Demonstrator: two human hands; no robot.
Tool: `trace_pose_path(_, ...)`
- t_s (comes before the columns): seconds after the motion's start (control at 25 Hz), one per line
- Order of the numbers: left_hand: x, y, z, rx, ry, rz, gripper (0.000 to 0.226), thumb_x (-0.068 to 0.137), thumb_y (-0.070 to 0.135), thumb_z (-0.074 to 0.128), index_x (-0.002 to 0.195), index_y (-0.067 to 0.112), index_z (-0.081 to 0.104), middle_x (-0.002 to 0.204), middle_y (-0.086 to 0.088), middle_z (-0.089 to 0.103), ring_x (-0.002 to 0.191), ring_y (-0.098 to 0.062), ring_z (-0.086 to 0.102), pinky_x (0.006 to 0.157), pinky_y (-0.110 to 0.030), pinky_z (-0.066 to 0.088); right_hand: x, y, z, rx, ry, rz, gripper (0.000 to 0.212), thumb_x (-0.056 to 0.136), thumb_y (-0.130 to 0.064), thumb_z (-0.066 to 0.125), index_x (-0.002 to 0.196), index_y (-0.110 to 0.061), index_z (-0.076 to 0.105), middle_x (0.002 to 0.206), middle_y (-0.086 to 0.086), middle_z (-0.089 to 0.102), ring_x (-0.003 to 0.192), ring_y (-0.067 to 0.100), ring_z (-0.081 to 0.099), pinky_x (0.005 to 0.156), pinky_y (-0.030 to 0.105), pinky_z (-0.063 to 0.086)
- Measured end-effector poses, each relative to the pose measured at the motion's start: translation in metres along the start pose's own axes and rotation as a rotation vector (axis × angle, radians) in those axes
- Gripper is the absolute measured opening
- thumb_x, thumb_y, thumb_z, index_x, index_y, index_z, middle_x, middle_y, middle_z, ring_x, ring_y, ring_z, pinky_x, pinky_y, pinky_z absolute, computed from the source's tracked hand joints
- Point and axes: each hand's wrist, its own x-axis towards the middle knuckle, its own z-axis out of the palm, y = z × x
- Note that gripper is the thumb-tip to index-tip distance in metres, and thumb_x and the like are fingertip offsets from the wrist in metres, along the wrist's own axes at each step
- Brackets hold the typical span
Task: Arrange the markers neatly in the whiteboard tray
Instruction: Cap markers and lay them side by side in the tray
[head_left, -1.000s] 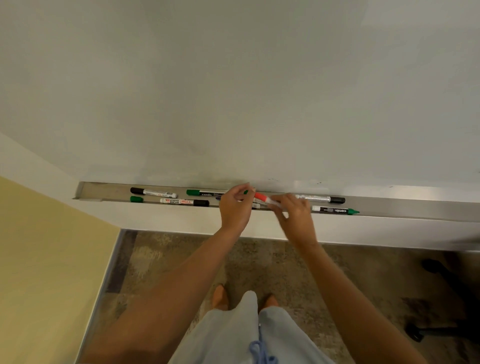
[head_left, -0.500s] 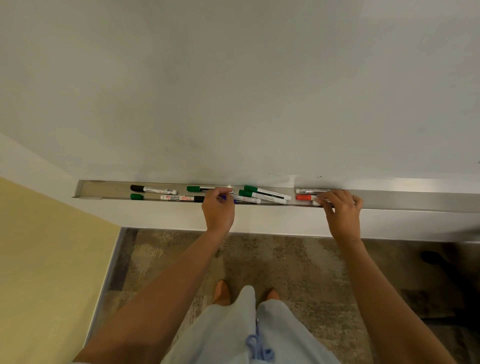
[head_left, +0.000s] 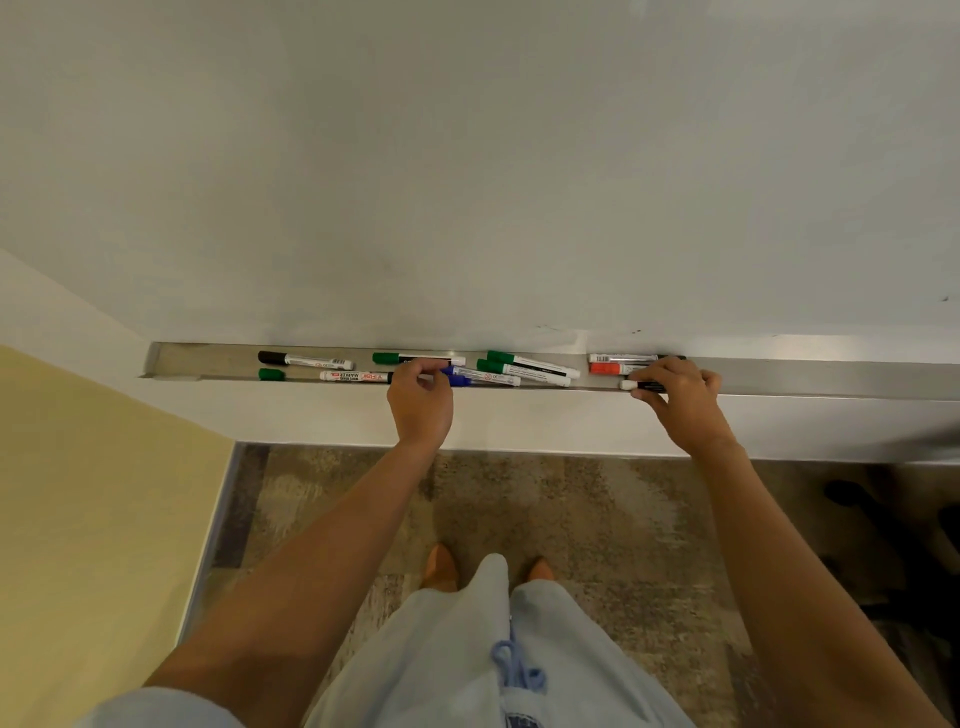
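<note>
My left hand pinches the blue marker at the tray's near lip; my right hand curls around a black-barrelled marker. Farther back, the two green markers lie skewed, while the left markers and the red one already sit parallel; I judge the job about half done.

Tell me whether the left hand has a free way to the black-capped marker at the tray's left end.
Probably yes. The left hand is at the blue marker; the black-capped marker lies uncovered further left in the tray, nothing above it.
</note>
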Motion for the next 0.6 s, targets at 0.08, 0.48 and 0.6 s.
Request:
trace_pose_path(0.08, 0.000, -0.002, -0.004, 0.001, 0.004, 0.004, 0.019, 0.089, 0.003, 0.058, 0.092, 0.018, 0.070, 0.098, 0.001, 0.064, 0.077, -0.005, 0.058, 0.060, -0.005, 0.043, 0.003, -0.005, -0.002, 0.007, -0.033, 0.017, 0.018, 0.086, -0.020, 0.069, 0.104, -0.016, 0.070, 0.109, 0.004, 0.063, 0.111, 0.027, 0.051, 0.092, 0.041, 0.027)
trace_pose_path(0.48, 0.020, -0.016, -0.057, 0.076, 0.173, 0.109, 0.018, 0.087, 0.003, 0.061, 0.097, 0.018, 0.062, 0.107, -0.001, 0.056, 0.087, -0.010, 0.058, 0.081, -0.027, 0.053, 0.000, -0.105, 0.014, 0.212, 0.142, -0.200, 0.018, 0.091, -0.018, 0.060, 0.108, -0.012, 0.063, 0.105, 0.006, 0.055, 0.096, 0.021, 0.050, 0.087, 0.041, 0.040)
trace_pose_path(0.6, 0.048, -0.017, -0.090, 0.279, 0.320, 0.102, 0.026, 0.084, 0.007, 0.062, 0.110, 0.008, 0.060, 0.118, -0.011, 0.055, 0.105, -0.028, 0.055, 0.092, -0.041, 0.049, 0.002, -0.147, 0.019, 0.291, 0.135, -0.243, 0.018, 0.093, -0.017, 0.058, 0.110, -0.013, 0.062, 0.109, 0.005, 0.055, 0.100, 0.017, 0.047, 0.087, 0.039, 0.045)
